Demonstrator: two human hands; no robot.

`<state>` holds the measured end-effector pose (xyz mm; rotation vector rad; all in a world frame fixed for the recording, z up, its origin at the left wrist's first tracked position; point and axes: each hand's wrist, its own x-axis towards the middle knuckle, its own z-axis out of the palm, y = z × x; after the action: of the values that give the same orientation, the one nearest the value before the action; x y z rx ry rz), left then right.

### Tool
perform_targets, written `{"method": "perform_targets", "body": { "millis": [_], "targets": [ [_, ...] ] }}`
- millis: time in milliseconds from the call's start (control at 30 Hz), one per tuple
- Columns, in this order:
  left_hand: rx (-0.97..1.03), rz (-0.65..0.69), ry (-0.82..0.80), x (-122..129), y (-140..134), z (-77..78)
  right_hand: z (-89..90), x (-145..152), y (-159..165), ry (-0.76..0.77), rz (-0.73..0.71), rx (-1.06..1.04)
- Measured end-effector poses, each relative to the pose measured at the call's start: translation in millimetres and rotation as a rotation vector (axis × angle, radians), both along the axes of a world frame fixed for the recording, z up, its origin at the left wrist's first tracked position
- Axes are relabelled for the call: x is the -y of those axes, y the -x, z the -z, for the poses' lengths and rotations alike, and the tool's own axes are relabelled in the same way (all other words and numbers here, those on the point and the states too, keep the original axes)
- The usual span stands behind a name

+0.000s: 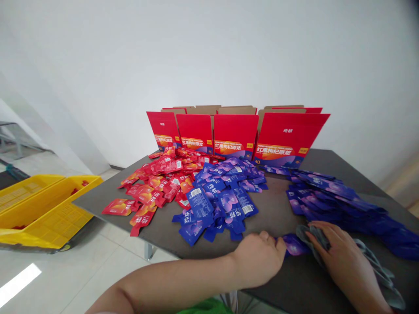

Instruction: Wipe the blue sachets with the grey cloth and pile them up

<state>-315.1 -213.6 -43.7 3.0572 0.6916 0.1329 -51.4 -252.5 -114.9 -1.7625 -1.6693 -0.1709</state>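
Note:
Low over the table's front edge, my left hand [260, 261] is closed on one end of a purple-blue pouch [294, 245]. My right hand [340, 250] presses a crumpled grey cloth [316, 242] against the pouch's other end, its fingers bent over the cloth. More of the cloth trails beneath my right wrist. A heap of blue pouches [218, 196] lies just beyond my left hand. Past my right hand, other blue pouches [340, 196] overlap in a long row. Left of the blue heap is a pile of red pouches [160, 183].
Several red cartons [235, 135] with raised flaps stand along the back of the dark table [271, 213], before a white wall. On the left, yellow crates [62, 213] with some red pieces inside sit low beside the table.

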Motion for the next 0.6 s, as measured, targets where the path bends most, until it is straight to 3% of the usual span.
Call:
{"method": "perform_targets", "body": {
  "millis": [67,100,167,233,300,367,467,600],
  "targets": [
    [0.055,-0.108,0.245,-10,-1,-7.9,-9.0,3,-3,-0.02,0.031,-0.028],
    [0.119,-0.18,0.452,-15,0,-11.4,-14.9,5,-4,-0.036,0.056,-0.042],
    [0.281,-0.305,1.0,-22,2,-14.3,-27.4,10,0,-0.077,0.1,-0.063],
    [0.437,-0.335,1.552,-24,3,-10.2,-36.4,14,15,-0.11,0.08,-0.051],
    [0.532,-0.326,1.87,-22,1,-0.8,-38.3,16,42,-0.119,-0.017,0.04],
    [0.594,-0.366,1.922,-18,-4,9.8,-32.8,15,74,-0.084,-0.132,0.201],
    [0.602,-0.465,1.843,-14,-9,20.8,-18.8,11,103,-0.011,-0.175,0.331],
    [0.51,-0.346,1.916,-12,-5,21.2,-8.5,5,78,0.024,-0.119,0.349]
  ]
}}
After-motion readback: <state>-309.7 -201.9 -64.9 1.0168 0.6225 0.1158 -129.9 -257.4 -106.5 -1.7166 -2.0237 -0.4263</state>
